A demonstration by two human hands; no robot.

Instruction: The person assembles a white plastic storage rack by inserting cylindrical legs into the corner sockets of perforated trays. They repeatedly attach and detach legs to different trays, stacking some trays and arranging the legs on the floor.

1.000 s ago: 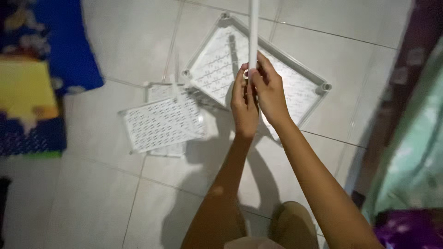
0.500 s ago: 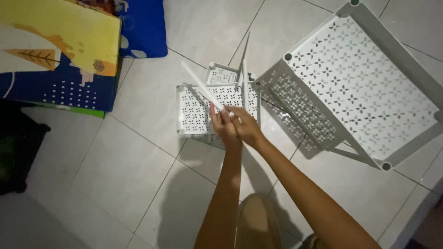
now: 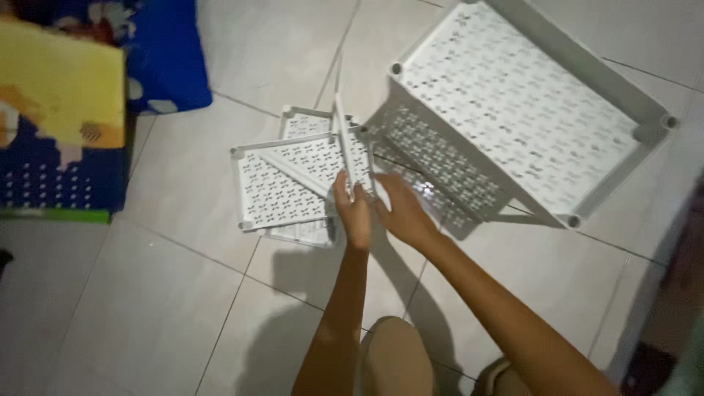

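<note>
Left hand (image 3: 357, 214) is gripping thin white rods (image 3: 342, 139) over the small perforated tray (image 3: 282, 187); right hand (image 3: 404, 213) is hovering open just beside it, holding nothing.

A thin white rod (image 3: 343, 143) stands nearly upright, its lower end gripped at a small white perforated shelf panel (image 3: 282, 180) that lies flat on the tiled floor atop a second like panel, with another white rod (image 3: 293, 172) lying slantwise across its pierced face.
</note>
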